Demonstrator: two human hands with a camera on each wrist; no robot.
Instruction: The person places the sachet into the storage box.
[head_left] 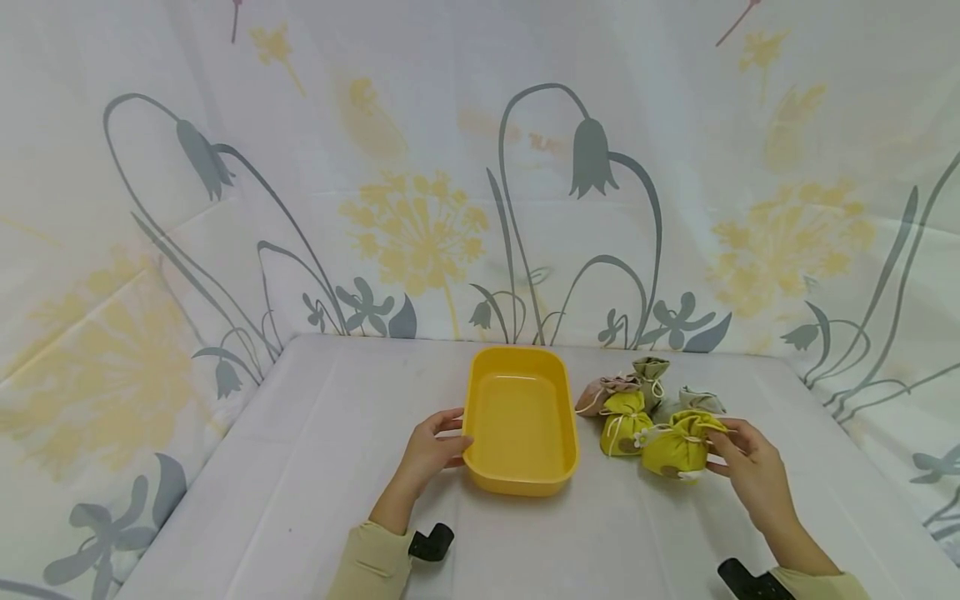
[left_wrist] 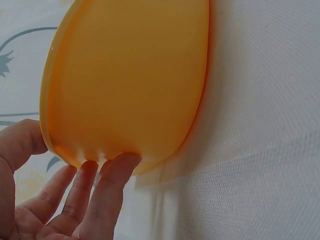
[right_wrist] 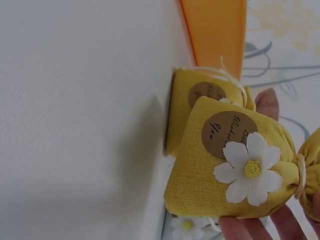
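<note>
My left hand (head_left: 431, 454) grips the left side of a yellow plastic tray (head_left: 519, 425), thumb at the rim and fingertips against the outer wall. In the left wrist view those fingers (left_wrist: 107, 192) touch the tray's outside (left_wrist: 130, 90). To the right, my right hand (head_left: 757, 479) holds a yellow cloth drawstring pouch (head_left: 675, 454) near its tied neck. A white fabric flower (right_wrist: 252, 170) and a round brown label (right_wrist: 227, 132) decorate this pouch. Behind it stands a second yellow pouch (head_left: 622, 427), which it partly hides in the right wrist view.
A pinkish pouch (head_left: 596, 397), an olive pouch (head_left: 651, 371) and a pale grey-green pouch (head_left: 703, 400) cluster right of the tray. A white cloth covers the table (head_left: 360, 400). Flower-printed fabric (head_left: 450, 167) hangs behind and along the sides.
</note>
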